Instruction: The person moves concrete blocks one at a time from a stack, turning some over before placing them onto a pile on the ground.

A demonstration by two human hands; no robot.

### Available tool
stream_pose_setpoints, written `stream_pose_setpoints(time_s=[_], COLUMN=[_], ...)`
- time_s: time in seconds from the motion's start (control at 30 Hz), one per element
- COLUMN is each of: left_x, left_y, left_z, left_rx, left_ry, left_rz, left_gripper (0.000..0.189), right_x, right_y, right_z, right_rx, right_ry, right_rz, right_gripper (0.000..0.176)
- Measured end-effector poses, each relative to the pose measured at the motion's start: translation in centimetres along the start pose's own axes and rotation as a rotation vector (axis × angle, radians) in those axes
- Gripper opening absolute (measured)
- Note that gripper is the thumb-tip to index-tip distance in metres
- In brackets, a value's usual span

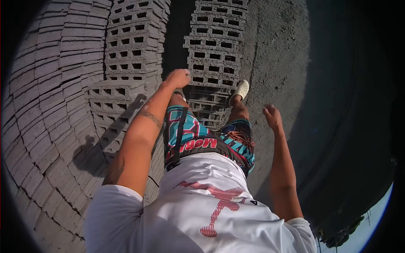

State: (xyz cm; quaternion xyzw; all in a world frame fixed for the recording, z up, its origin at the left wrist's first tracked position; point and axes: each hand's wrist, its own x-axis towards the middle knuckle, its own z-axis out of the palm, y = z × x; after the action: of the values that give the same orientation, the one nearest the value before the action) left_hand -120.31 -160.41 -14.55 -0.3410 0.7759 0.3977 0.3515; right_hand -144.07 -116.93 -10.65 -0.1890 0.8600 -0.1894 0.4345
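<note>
Beside the near left edge of a row of rough grey hollow concrete blocks (214,57), the person's left hand (177,78) is curled (whether its fingers grip or touch a block, I cannot tell). The right hand (272,117) hangs bent above gritty grey ground (278,50), its exact finger closure unclear. Sunlit, tightly packed grey block stacks (55,84) wall the left. The left foot (181,93) is mostly hidden; the row's far end is cut off. Open ground borders the row's right edge, past a cream perforated clog (241,90).
</note>
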Motion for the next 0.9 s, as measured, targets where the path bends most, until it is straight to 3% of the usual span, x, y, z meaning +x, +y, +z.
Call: stream_pose_setpoints(time_s=[0.03,0.1,0.17,0.27,0.3,0.33,0.37,0.47,0.5,0.57,0.6,0.73,0.77,0.8,0.83,0.9], left_x=[1.5,4.8,8.2,14.6,16.7,19.0,21.2,24.9,25.6,26.4,26.6,28.5,29.1,29.5,29.6,30.5], left_y=[0.3,0.4,-0.9,-2.1,-3.6,-4.8,-6.0,-8.6,-9.0,-10.3,-11.3,-13.9,-13.6,-12.7,-11.9,-12.0], left_z=[1.1,4.3,8.1,12.6,14.5,16.3,17.8,21.0,21.2,22.2,23.0,24.0,23.4,22.3,21.8,23.0], left_rx=[0.02,0.082,0.243,0.494,0.514,0.595,0.669,0.707,0.662,0.614,0.601,0.544,0.545,0.564,0.579,0.585], left_ry=[0.017,-0.072,-0.136,-0.277,-0.244,-0.189,-0.133,0.071,0.022,-0.03,0.068,0.255,0.255,0.102,-0.052,-0.051], left_rz=[-0.029,-0.05,-0.046,-0.034,0.003,0.047,0.087,0.229,0.241,0.243,0.31,0.478,0.479,0.437,0.391,0.329], left_gripper=[0.046,0.047,0.048,0.053,0.064,0.068,0.072,0.059,0.059,0.058,0.057,0.047,0.047,0.041,0.035,0.031], right_x=[2.7,8.5,12.9,21.6,23.7,25.7,27.4,30.5,30.9,32.1,32.4,34.8,35.3,35.4,35.7,35.5], right_y=[1.9,1.7,2.9,5.6,5.2,6.8,6.4,7.7,8.1,8.0,7.1,7.9,7.5,7.7,9.8,10.6], right_z=[1.2,2.6,5.4,11.5,13.7,16.9,19.3,26.5,27.8,29.5,29.1,29.4,28.9,28.7,29.5,30.4], right_rx=[-0.07,-0.478,-0.789,-0.874,-0.94,-0.936,-0.89,-0.891,-0.888,-1.125,-1.161,-1.026,-1.003,-0.979,-0.935,-0.888], right_ry=[-0.027,-0.314,-0.231,-0.283,-0.285,-0.189,-0.228,-0.067,-0.092,-0.116,-0.199,-0.248,-0.322,-0.401,-0.267,-0.24], right_rz=[-0.04,0.131,-0.033,-0.147,-0.239,-0.387,-0.422,-0.564,-0.567,-0.518,-0.502,-0.591,-0.593,-0.594,-0.731,-0.684], right_gripper=[0.043,0.042,0.038,0.041,0.036,0.03,0.027,0.032,0.032,0.036,0.036,0.028,0.025,0.023,0.022,0.023])
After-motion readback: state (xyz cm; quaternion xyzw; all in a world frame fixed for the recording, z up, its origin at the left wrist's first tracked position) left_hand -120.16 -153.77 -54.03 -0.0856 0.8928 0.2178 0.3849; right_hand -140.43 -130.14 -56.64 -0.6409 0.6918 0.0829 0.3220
